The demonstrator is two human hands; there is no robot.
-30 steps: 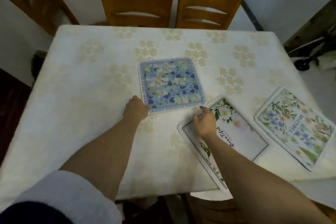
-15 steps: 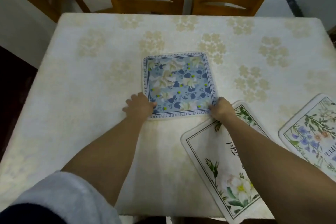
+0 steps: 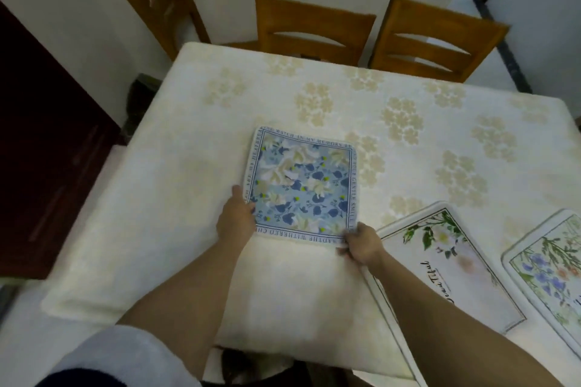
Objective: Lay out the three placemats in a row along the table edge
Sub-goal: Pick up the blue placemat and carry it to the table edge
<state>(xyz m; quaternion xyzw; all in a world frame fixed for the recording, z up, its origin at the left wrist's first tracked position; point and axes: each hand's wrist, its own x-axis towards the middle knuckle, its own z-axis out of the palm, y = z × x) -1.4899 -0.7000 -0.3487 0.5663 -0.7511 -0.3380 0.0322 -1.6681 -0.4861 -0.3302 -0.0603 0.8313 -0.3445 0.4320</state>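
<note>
A square blue floral placemat [image 3: 303, 185] lies near the middle of the table. My left hand [image 3: 235, 219] grips its near left corner, and my right hand [image 3: 361, 243] grips its near right corner. A white placemat with green leaves and script [image 3: 452, 273] lies angled to the right, and my right forearm crosses its near end. A third placemat with blue and orange flowers [image 3: 550, 267] lies at the far right, cut off by the frame edge.
The table carries a cream tablecloth with beige flower prints [image 3: 176, 185]. Two wooden chairs [image 3: 314, 31] [image 3: 437, 44] stand at the far side, another chair [image 3: 160, 0] at the far left. A dark wooden cabinet [image 3: 41, 151] stands left of the table.
My right hand left the white placemat and took hold of the blue placemat's near right corner. My left hand stayed at its near left corner. The camera view shifted.
</note>
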